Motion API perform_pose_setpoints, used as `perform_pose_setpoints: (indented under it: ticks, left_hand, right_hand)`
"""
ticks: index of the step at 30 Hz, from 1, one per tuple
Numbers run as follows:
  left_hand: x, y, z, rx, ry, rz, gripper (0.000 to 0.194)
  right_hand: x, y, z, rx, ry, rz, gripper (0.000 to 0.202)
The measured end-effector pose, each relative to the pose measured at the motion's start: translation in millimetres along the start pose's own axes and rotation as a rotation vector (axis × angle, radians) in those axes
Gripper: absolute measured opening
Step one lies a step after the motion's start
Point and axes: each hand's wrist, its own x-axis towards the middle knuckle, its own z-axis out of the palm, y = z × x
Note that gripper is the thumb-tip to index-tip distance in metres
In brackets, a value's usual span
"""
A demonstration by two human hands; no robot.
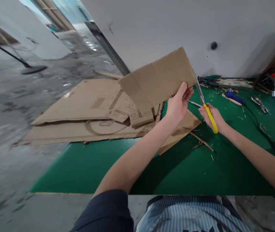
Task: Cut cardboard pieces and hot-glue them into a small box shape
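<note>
My left hand [179,100] grips a flat brown cardboard piece [159,77] by its lower right edge, thumb on the near face, and holds it tilted above the table. In my right hand [213,118] is a pair of yellow-handled scissors [210,117], closed round the handles. The scissor blades are apart, one lying along the right edge of the cardboard piece and the other pointing left below it. Beneath my left hand another cardboard piece [176,138] lies on the green table, partly covered by my forearm. Thin cardboard strips [203,141] lie near the scissors.
Large flattened cardboard sheets [79,103] overhang the left of the green table [79,170]. Toward the right lie a blue-handled tool [234,95] with a cord, metal pliers-like tool [260,104] and scattered scraps. A white wall [176,25] stands behind.
</note>
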Motion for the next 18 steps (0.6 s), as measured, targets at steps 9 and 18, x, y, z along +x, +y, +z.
perform_pose_setpoints:
  ticks: [9,18]
  left_hand:
    - [-2.2,3.8,2.8,-0.044,0.044,-0.031,0.017]
    - [-2.2,1.0,-3.3,-0.028,-0.027,-0.059,0.012]
  right_hand:
    - [-0.5,-1.9,-0.6,-0.019,-0.015,0.000,0.058]
    - [-0.3,4.5,-0.5,0.002,0.006,-0.030,0.055]
